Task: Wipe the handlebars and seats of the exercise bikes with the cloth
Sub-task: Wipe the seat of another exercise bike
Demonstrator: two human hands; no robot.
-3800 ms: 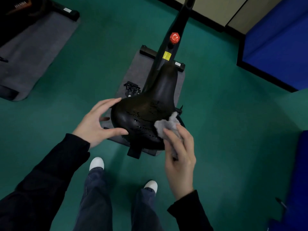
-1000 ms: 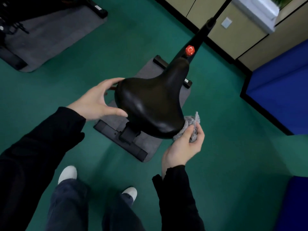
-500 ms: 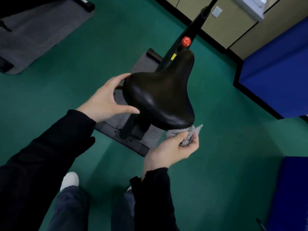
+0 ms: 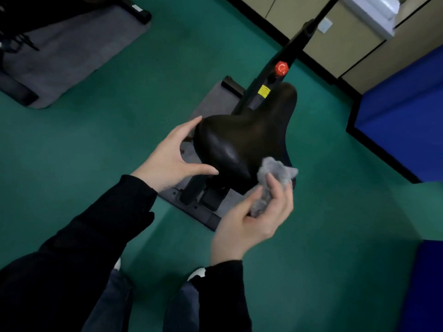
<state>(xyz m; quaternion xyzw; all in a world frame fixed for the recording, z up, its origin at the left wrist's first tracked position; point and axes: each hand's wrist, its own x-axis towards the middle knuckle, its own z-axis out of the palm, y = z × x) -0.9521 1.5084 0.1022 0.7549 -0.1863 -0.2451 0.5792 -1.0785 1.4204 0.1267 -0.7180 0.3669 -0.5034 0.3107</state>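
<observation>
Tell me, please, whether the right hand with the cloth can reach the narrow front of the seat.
Probably yes. The right hand holds the cloth at the rear right edge of the seat, nothing lies over its top, and the left hand only rests against the left side.

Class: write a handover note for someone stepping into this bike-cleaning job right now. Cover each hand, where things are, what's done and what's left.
Left hand: open, fingers touching the bike seat at its left edge, steadying it.
Right hand: grips the bunched grey cloth at the seat's rear right edge.
Done: seat wiping is under way; how much is wiped can't be told.
Left: finish this seat, then its handlebars (out of view), then the second bike at top left.
</observation>
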